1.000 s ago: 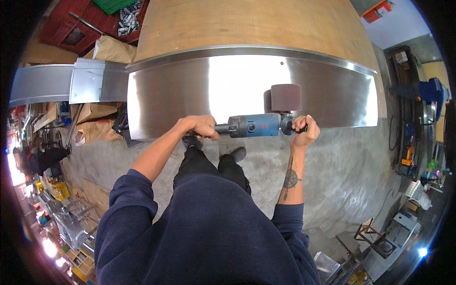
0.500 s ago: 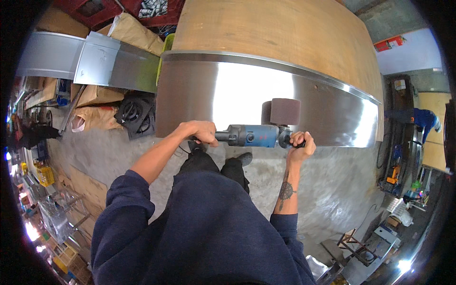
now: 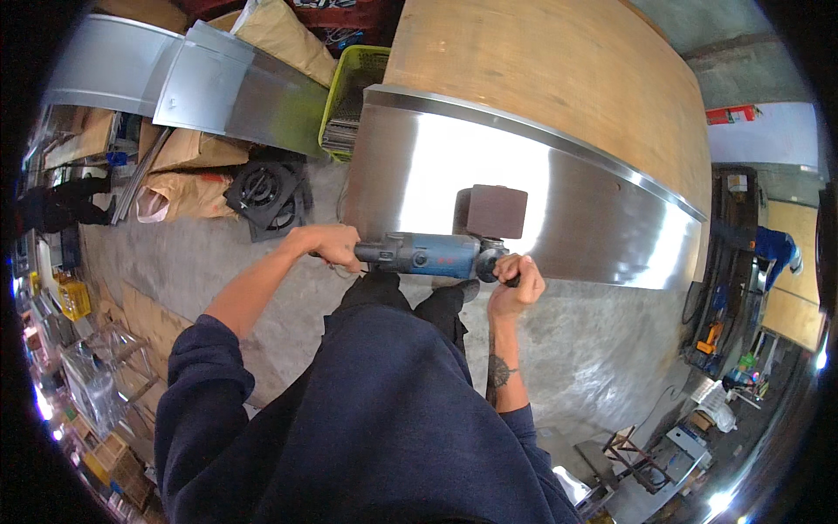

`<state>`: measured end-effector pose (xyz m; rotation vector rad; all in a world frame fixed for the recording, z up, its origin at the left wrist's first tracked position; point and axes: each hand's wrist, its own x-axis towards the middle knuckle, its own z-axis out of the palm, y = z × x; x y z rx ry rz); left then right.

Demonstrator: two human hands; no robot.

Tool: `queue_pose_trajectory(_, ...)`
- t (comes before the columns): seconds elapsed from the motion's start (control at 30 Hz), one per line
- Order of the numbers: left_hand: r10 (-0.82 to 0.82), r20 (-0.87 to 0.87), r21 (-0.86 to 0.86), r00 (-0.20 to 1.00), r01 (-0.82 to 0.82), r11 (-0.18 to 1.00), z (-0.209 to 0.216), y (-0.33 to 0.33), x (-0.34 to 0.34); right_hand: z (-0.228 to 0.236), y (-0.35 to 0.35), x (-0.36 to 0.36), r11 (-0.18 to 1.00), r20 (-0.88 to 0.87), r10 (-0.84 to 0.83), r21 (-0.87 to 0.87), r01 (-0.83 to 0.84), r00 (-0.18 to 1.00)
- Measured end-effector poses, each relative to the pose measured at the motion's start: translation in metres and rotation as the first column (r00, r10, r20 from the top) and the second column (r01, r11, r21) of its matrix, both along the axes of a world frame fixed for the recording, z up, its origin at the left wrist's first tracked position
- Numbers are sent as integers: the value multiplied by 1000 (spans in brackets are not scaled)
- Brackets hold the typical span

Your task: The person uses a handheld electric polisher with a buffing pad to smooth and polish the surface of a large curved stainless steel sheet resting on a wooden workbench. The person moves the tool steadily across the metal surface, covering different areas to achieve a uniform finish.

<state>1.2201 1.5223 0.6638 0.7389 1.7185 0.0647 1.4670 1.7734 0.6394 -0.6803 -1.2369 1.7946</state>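
Head camera — one fisheye view, looking steeply down.

Looks from above the person's own torso and forearms, facing forward over a steel sheet (image 3: 541, 201) against a wooden board (image 3: 559, 79); hands sit close, mid-frame — workshop floor (image 3: 602, 341) curves away toward the dark rim.

Your left hand (image 3: 327, 246) covers the rear grip of the blue power tool (image 3: 428, 256), so how the fingers lie round it cannot be told. Your right hand (image 3: 515, 286) hides the side handle almost wholly. The dark drum (image 3: 493, 211) hides the spot where it meets the steel sheet (image 3: 602, 223); contact cannot be told. Your torso hides your legs and the floor below the sheet's near edge. The clutter at the right rim is too small and warped to name.
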Motion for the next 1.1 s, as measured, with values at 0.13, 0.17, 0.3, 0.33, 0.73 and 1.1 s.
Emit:
queue_pose_trajectory(0.13, -1, 17, -63, 1000, 2, 998, 19, -35, -28, 18, -42, -27, 998, 71, 64, 23, -66, 995)
queue_pose_trajectory(0.17, -18, 5, -64, 1000, 19, 998, 16, -50, -35, 17, -55, -33, 996, 69, 90, 22, -91, 994)
queue_pose_trajectory(0.3, -88, -41, -121, 995, 83, 989, -1, -118, -75, 28, -104, -59, 974, 99, 224, -1, -225, 970)
queue_pose_trajectory(0.33, -104, -56, -148, 993, 95, 984, -2, -131, -84, 32, -115, -68, 967, 93, 250, 19, -253, 964)
queue_pose_trajectory(0.73, -65, -83, -173, 994, 50, 984, 33, -245, -152, 59, -195, -136, 832, 218, 526, 67, -550, 822)
queue_pose_trajectory(1.1, 18, -28, -252, 999, -25, 967, 43, -246, -174, 52, -203, -156, 847, 208, 505, 67, -527, 838)
